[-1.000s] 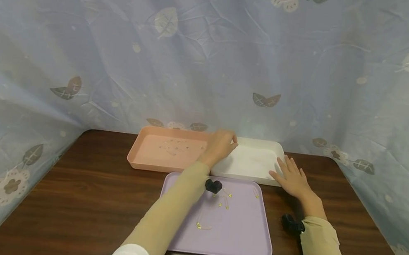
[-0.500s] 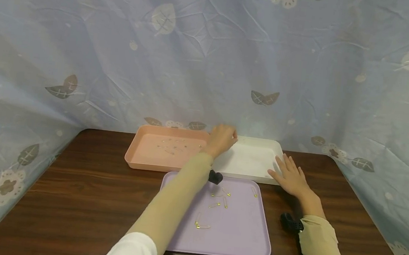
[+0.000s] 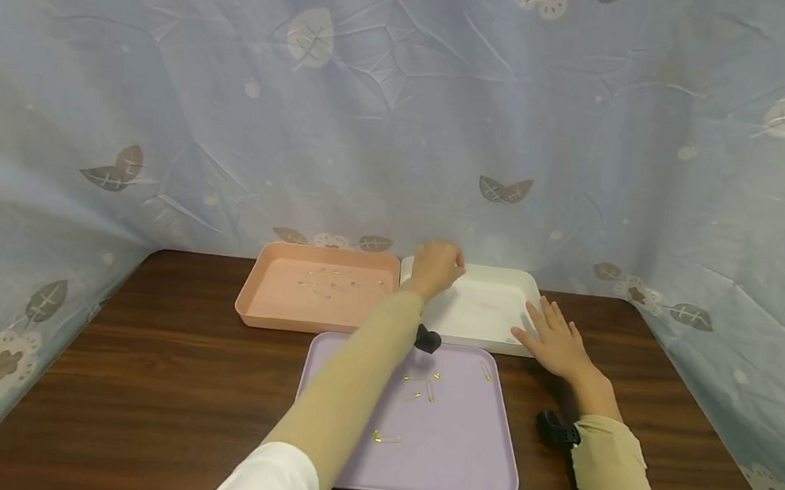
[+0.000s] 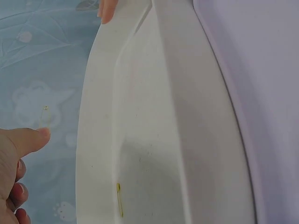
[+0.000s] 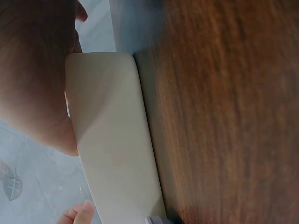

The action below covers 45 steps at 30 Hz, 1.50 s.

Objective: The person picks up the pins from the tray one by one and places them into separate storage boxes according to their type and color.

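Note:
My left hand (image 3: 435, 268) is over the left part of the white tray (image 3: 483, 342), fingers curled. In the left wrist view a small gold safety pin (image 4: 45, 111) sticks out past the thumb tip (image 4: 41, 134), pinched there; the index finger is hidden. Another gold safety pin (image 4: 119, 199) lies inside the white tray. My right hand (image 3: 555, 342) is spread with fingers straight at that tray's right end, touching its rim. Several gold safety pins (image 3: 430, 391) lie scattered on the lilac tray (image 3: 449, 459) in front.
A pink tray (image 3: 271, 310), holding several small pieces (image 3: 331, 285) too tiny to identify, stands left of the white one. All three trays sit on a dark wooden table (image 3: 156, 380). A patterned curtain (image 3: 377, 116) hangs behind and at both sides.
My left hand has shifted slightly to the right over the white tray, its fingers still curled. The right hand has kept its place at the tray's end.

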Each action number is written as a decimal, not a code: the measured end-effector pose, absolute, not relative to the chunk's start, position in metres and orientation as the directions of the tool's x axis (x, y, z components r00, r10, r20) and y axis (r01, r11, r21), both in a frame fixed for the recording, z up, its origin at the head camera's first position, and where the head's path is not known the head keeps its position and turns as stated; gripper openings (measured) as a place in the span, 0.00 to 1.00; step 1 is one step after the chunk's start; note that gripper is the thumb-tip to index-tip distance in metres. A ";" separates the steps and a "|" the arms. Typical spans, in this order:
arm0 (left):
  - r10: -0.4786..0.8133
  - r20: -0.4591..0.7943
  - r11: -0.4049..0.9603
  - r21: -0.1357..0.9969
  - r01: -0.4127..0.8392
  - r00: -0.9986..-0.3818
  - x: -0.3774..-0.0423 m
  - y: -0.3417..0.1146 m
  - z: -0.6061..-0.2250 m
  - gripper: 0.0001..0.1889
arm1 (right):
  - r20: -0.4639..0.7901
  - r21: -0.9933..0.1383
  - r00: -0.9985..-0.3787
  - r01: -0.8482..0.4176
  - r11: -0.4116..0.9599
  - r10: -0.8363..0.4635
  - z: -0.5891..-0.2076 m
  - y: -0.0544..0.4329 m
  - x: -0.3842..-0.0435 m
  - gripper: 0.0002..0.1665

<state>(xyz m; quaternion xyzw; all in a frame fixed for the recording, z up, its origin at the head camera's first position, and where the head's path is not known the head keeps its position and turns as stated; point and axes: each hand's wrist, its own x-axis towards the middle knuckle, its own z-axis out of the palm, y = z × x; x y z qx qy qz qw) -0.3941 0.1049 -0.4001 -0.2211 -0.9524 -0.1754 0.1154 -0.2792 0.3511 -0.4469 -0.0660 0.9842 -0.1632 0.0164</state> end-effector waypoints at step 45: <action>0.473 0.379 0.763 0.275 0.585 -0.796 -0.360 0.044 -0.370 0.07 | -0.013 -0.325 -0.991 -0.120 0.938 -0.132 -0.444 0.347 -0.276 0.47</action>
